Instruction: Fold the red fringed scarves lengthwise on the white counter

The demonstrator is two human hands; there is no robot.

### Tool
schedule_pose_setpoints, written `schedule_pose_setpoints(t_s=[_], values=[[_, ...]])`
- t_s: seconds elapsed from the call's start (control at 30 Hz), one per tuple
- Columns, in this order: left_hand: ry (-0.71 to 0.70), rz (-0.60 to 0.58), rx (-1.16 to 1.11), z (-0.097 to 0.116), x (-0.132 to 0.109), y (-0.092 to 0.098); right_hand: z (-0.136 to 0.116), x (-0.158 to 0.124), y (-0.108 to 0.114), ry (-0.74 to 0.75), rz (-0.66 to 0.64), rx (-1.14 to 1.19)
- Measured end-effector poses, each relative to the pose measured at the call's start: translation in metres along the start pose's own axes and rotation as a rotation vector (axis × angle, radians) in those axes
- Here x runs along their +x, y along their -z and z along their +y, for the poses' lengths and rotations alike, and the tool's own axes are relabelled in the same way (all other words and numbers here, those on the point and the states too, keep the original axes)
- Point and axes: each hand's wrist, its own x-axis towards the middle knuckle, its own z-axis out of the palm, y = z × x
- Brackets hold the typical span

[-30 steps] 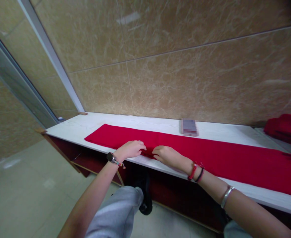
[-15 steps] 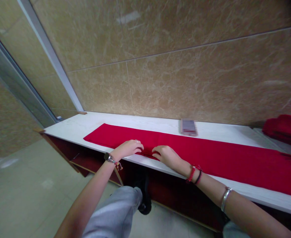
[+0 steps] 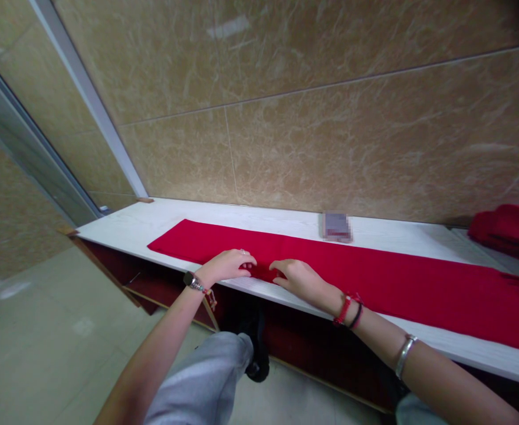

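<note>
A long white surface (image 3: pixel 162 221) runs along a wall (image 3: pixel 330 130) of beige marbled tiles; a small flat blurred object (image 3: pixel 337 226) lies on it close to the wall; at the far right sits a heap of red fabric (image 3: pixel 507 227), well apart from that object; a pale metal frame (image 3: pixel 86 100) slants up at the left beside a glass panel (image 3: pixel 29 153); under the surface is a dark reddish shelf (image 3: pixel 153 286); the floor (image 3: pixel 42 330) is of pale tiles.

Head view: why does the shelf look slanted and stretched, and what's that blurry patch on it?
In the head view, wide-lens distortion tilts the white shelf; the small block is deliberately pixelated; soft glare streaks the wall tiles.
</note>
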Motion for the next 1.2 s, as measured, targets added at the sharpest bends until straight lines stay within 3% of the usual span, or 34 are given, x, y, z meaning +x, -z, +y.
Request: schedule_pose_setpoints(t_s=[0.33, 0.8, 1.03, 1.2], values=[[0.004, -0.001, 0.074, 0.005, 0.001, 0.003, -0.009, -0.001, 0.004, 0.015, -0.038, -0.148], [-0.003, -0.001, 0.364, 0.015, 0.005, -0.004, -0.013, -0.001, -0.01, 0.063, 0.071, -0.373], [-0.016, 0.008, 0.403, 0.012, 0.002, -0.001, -0.015, -0.002, -0.009, -0.016, 0.06, -0.434], [-0.016, 0.015, 0.411, 0.013, 0.0, 0.005, -0.013, -0.002, -0.01, 0.037, 0.106, -0.479]])
